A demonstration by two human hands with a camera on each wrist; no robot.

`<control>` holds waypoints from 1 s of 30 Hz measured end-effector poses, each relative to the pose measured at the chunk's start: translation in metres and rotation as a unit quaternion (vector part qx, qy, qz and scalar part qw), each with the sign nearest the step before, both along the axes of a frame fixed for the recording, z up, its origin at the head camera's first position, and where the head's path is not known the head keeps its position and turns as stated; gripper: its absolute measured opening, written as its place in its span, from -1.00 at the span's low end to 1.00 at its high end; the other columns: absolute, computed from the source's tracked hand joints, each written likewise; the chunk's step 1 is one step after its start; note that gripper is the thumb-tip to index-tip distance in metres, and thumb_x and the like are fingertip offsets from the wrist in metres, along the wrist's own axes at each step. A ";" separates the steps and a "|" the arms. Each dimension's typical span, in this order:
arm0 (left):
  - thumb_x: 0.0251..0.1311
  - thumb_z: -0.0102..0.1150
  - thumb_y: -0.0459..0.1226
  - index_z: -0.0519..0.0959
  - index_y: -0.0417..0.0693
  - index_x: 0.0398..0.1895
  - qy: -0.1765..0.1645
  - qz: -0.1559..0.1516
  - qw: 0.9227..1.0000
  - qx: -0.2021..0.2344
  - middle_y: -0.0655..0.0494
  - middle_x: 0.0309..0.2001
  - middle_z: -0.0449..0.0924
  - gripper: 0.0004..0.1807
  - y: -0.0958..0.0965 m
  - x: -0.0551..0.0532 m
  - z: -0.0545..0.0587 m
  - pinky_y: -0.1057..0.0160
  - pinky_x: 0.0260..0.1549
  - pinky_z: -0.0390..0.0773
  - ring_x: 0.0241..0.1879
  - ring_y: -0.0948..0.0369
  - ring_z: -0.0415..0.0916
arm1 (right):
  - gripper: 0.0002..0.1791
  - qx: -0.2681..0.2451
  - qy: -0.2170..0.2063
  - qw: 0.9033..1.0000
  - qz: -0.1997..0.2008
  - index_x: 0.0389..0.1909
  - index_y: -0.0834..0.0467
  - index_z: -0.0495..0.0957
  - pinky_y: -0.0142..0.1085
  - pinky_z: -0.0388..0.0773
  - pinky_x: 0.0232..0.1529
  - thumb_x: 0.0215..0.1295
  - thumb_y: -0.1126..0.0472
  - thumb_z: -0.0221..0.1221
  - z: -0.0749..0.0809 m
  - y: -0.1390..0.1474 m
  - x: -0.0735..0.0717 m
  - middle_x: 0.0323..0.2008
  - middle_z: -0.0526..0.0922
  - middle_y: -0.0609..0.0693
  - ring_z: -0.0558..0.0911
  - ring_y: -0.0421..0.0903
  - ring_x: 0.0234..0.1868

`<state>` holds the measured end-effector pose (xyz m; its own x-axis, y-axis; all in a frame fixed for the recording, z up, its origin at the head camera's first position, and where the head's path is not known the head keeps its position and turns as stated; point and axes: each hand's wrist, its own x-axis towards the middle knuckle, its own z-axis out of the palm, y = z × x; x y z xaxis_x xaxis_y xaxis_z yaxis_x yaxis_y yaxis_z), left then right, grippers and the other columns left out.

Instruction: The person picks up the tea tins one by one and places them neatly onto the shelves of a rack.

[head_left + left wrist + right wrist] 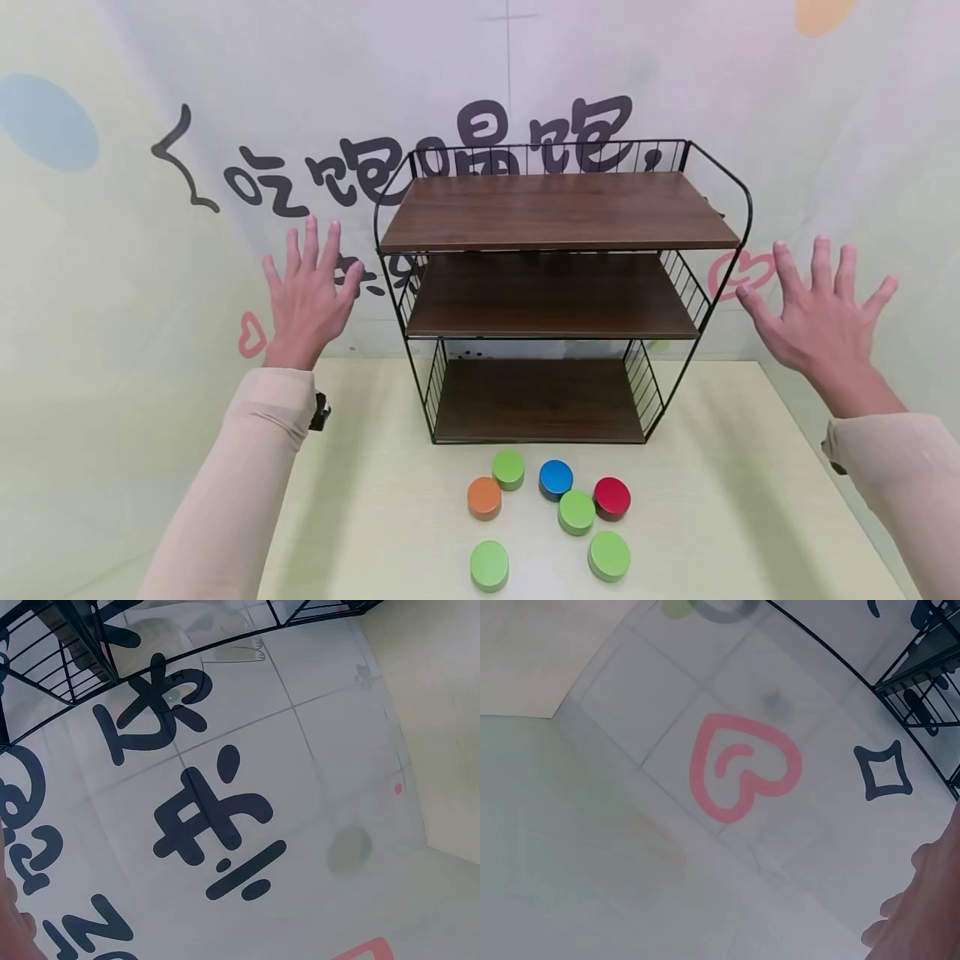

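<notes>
My left hand [306, 296] is raised to the left of a three-tier rack [558, 208], fingers spread and holding nothing. On the other side, my right hand [828, 325] is held up with its fingers apart, touching nothing. The rack has dark wooden shelves in a black wire frame. In front of it on the table lie several round, flat pieces: a blue one [556, 478], a red one [612, 497], an orange one [484, 497] and several green ones [609, 556]. Only the edge of each hand shows in its own wrist view.
The pale table [375, 517] ends at its right edge beneath my right forearm. A white cloth backdrop [300, 75] with dark lettering and pink hearts hangs behind the rack and along both sides.
</notes>
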<state>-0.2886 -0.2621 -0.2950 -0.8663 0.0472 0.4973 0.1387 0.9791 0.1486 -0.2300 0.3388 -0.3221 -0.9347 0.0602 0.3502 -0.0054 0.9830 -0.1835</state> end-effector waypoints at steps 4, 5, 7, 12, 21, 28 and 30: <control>0.48 -0.47 0.20 -0.18 0.18 0.63 0.005 -0.004 1.000 0.029 0.05 0.61 -0.37 -0.26 0.002 0.001 0.000 -0.39 0.34 -0.41 0.56 -0.07 -0.41 | -0.10 -0.005 -0.004 1.000 0.004 0.61 -0.04 -0.28 0.49 -0.67 0.17 0.43 -0.41 -0.32 -0.001 -0.001 0.000 0.53 -0.46 0.34 -0.51 0.34 0.49; 0.48 -0.47 0.20 -0.18 0.18 0.63 0.008 -0.007 0.999 0.040 0.04 0.61 -0.35 -0.26 0.003 0.001 0.001 -0.39 0.35 -0.41 0.56 -0.06 -0.41 | -0.10 -0.009 -0.005 1.000 0.005 0.60 -0.03 -0.29 0.49 -0.66 0.17 0.44 -0.41 -0.33 -0.001 -0.001 0.001 0.53 -0.46 0.34 -0.52 0.34 0.49; 0.48 -0.48 0.20 -0.18 0.18 0.63 0.012 -0.013 0.998 0.067 0.03 0.61 -0.33 -0.26 0.005 0.001 0.002 -0.38 0.35 -0.40 0.57 -0.05 -0.39 | -0.12 -0.016 0.000 1.000 0.005 0.61 -0.01 -0.26 0.49 -0.62 0.19 0.45 -0.39 -0.34 -0.003 -0.003 0.002 0.53 -0.41 0.35 -0.48 0.35 0.50; 0.49 -0.47 0.18 -0.15 0.16 0.62 0.018 -0.036 0.992 0.123 0.05 0.61 -0.30 -0.27 0.010 0.003 0.007 -0.34 0.38 -0.34 0.56 -0.04 -0.30 | -0.18 -0.036 0.039 0.999 0.011 0.60 0.04 -0.14 0.49 -0.46 0.24 0.49 -0.31 -0.30 -0.009 -0.007 0.008 0.55 -0.26 0.34 -0.35 0.35 0.52; 0.51 -0.33 0.10 -0.08 0.21 0.61 0.059 -0.127 0.958 0.251 0.34 0.57 -0.12 -0.32 0.022 0.007 0.021 0.28 0.46 -0.14 0.51 0.41 -0.18 | -0.21 -0.080 0.099 0.991 0.027 0.57 0.14 -0.05 0.47 -0.10 0.16 0.48 -0.18 -0.15 -0.032 -0.017 0.025 0.52 -0.05 0.35 -0.15 0.30 0.53; 0.52 -0.30 0.04 -0.01 0.14 0.60 0.087 -0.183 0.933 0.298 0.37 0.55 -0.04 -0.36 0.036 0.007 0.032 0.40 0.42 -0.10 0.49 0.45 -0.09 | -0.22 -0.118 0.101 0.987 0.040 0.57 0.15 -0.03 0.47 -0.08 0.17 0.49 -0.14 -0.11 -0.061 -0.029 0.039 0.52 0.00 0.33 -0.10 0.32 0.52; 0.51 -0.30 0.06 -0.02 0.22 0.59 0.082 -0.189 0.929 0.307 0.45 0.54 -0.04 -0.36 0.040 0.008 0.035 0.37 0.42 -0.05 0.48 0.40 -0.01 | -0.23 -0.126 0.106 0.985 0.045 0.56 0.17 -0.01 0.45 -0.06 0.19 0.48 -0.12 -0.08 -0.068 -0.031 0.043 0.51 0.03 0.32 -0.07 0.30 0.52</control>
<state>-0.2809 -0.2217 -0.2599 -0.7552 -0.0031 0.6555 0.5264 0.5930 0.6093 -0.1865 0.3081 -0.3903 -0.8480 0.0906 0.5223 -0.1547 0.9001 -0.4074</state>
